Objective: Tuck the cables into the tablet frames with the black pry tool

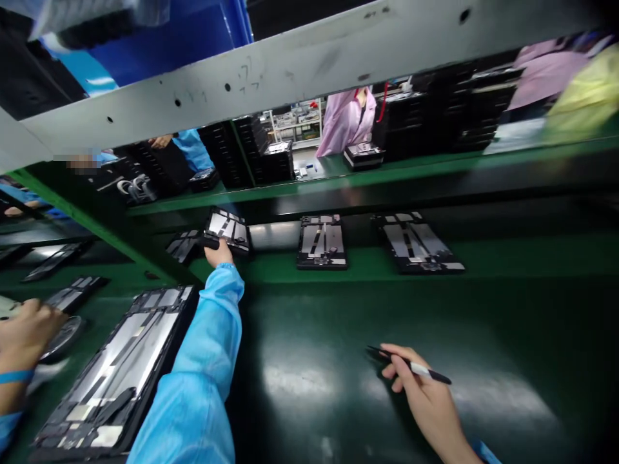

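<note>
One device is gripped by the left hand, left of centre; a pointed tool is pinched by the right hand, lower right. Handling seems underway; steadiness is required.

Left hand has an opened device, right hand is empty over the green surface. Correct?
Not quite: the head view shows the right hand holding a slim black-and-white tool over the green surface. The left hand does have an opened device.
</note>
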Demonstrator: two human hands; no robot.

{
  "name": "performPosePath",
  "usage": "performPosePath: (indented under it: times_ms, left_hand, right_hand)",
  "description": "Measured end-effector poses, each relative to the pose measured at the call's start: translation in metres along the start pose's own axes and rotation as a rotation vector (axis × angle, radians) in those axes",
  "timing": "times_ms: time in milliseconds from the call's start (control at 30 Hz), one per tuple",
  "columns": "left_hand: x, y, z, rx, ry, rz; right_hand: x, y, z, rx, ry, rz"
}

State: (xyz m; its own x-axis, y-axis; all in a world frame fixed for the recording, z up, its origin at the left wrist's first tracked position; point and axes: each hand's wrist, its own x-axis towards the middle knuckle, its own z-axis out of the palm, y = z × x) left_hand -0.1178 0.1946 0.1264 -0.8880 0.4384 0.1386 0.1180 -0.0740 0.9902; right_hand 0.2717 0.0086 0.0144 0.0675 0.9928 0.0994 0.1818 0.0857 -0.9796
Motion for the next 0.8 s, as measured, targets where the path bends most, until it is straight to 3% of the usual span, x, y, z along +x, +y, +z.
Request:
performPosePath:
  times_ms: [100,167,233,300,367,433,500,600,700,767,800]
  left_hand:
    - [-0.031,0.018,0.011,-0.124,-0.055,-0.106]
    - [-0.065,0.025,0.003,-0.2,-0.147,-0.181]
    - [-0.107,0.028,-0.022,-0.254,-0.261,-0.255]
    - [-0.151,0.026,-0.058,-0.27,-0.37,-0.348]
    - [-0.192,0.019,-0.096,-0.24,-0.478,-0.542]
    - [-0.23,0.009,-0.124,-0.141,-0.5,-0.698]
    - [-0.262,-0.001,-0.137,-0.103,-0.496,-0.805]
    - [-0.298,-0.011,-0.136,-0.214,-0.563,-0.878]
    - [-0.311,-0.012,-0.138,-0.268,-0.816,-1.017]
    - [-0.304,-0.01,-0.148,-0.12,-1.129,-1.113]
    - [-0.297,-0.009,-0.155,-0.007,-1.29,-1.079]
  right_hand:
    - [0.002,-0.003,0.002,0.059,0.004,-0.052]
    - [0.0,-0.001,0.002,0.09,0.007,-0.047]
    - [-0.002,-0.001,0.0,0.137,0.009,-0.008]
    - [-0.006,-0.003,-0.001,0.195,0.004,0.039]
    - [-0.008,-0.009,-0.004,0.239,0.002,0.077]
    - [-0.006,-0.015,-0.007,0.254,0.015,0.103]
    - [-0.003,-0.02,-0.012,0.232,0.014,0.115]
    - [0.002,-0.019,-0.024,0.141,-0.069,0.105]
    - [-0.003,-0.012,-0.042,0.017,-0.2,0.114]
    - [-0.012,-0.009,-0.055,-0.062,-0.263,0.136]
    - [-0.018,-0.008,-0.06,-0.1,-0.285,0.141]
